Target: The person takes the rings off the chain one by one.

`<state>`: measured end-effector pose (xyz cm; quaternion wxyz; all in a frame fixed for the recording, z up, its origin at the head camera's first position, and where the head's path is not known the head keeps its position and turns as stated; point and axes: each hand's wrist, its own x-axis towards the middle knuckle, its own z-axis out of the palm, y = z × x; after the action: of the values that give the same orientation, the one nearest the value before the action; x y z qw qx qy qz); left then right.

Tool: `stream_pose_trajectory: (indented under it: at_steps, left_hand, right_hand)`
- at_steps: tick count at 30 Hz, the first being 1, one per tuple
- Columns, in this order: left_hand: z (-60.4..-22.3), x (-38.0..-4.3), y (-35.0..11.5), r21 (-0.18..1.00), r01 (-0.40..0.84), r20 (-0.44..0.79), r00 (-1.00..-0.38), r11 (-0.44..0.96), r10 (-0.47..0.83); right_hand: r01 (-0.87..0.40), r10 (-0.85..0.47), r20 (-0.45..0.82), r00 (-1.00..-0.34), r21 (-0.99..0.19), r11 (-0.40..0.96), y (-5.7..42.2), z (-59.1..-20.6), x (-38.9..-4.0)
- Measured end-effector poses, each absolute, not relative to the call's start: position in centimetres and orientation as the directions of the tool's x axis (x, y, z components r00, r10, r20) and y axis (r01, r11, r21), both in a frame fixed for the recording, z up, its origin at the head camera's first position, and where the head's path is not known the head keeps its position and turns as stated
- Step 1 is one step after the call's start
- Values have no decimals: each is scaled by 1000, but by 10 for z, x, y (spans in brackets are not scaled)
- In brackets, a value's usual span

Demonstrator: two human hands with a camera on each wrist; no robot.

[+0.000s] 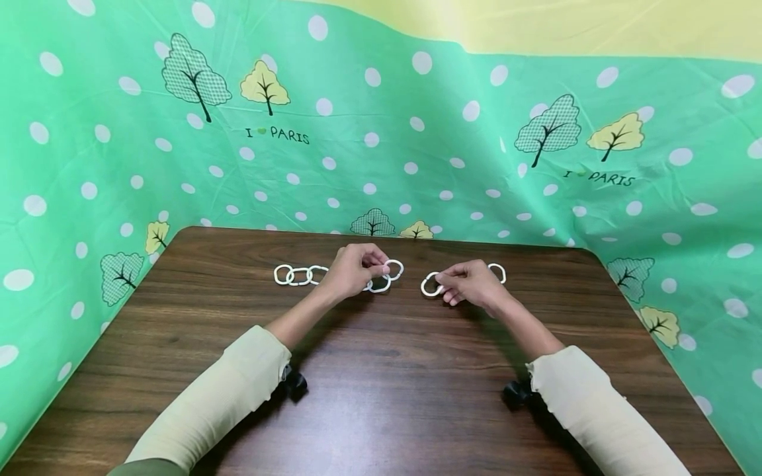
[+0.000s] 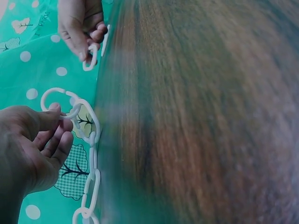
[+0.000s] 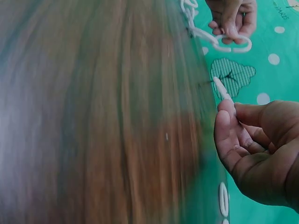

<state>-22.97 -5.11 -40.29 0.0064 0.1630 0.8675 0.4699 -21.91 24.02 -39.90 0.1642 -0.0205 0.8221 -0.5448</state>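
Note:
My left hand (image 1: pixel 352 270) pinches the end link (image 1: pixel 395 269) of a white plastic chain (image 1: pixel 299 276) between thumb and fingertips. In the left wrist view the chain (image 2: pixel 92 158) runs down from that raised link, several links joined one through another. My right hand (image 1: pixel 474 284) pinches a separate white link (image 1: pixel 430 284) by its side, to the right of the chain's end and apart from it. The held link (image 3: pixel 223 89) appears nearly edge-on in the right wrist view. The middle of the chain is hidden behind my left hand in the head view.
Another white link (image 1: pixel 499 273) lies on the dark wooden table (image 1: pixel 381 370), partly behind my right hand. In the right wrist view, a loose link (image 3: pixel 223 199) lies near the table's edge. A green dotted cloth (image 1: pixel 411 152) hangs behind the table and along both sides.

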Motion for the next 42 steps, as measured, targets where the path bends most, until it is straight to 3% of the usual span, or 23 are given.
stream_pose_trajectory:
  at_steps: [10,20,27,33,42]
  left_hand:
    - [-403,-229,-49,820,284,154,-945,497,287]
    - [-401,-228,-47,827,282,154,-946,487,285]
    - [-402,-227,-45,830,268,138,-948,489,285]
    - [-401,-226,-44,835,256,127,-951,487,282]
    - [-404,-228,-44,836,272,145,-947,476,287]
  right_hand:
    - [239,-134,-332,-934,-857,457,266,-401,-222]
    - [249,-64,-327,-943,-820,515,275,-404,-227]
    - [253,-57,-318,-946,-838,484,277,-407,-230]
    - [225,-72,-290,-954,-856,465,274,-405,-230]
    - [104,-114,-199,-973,-827,553,260,-401,-228]
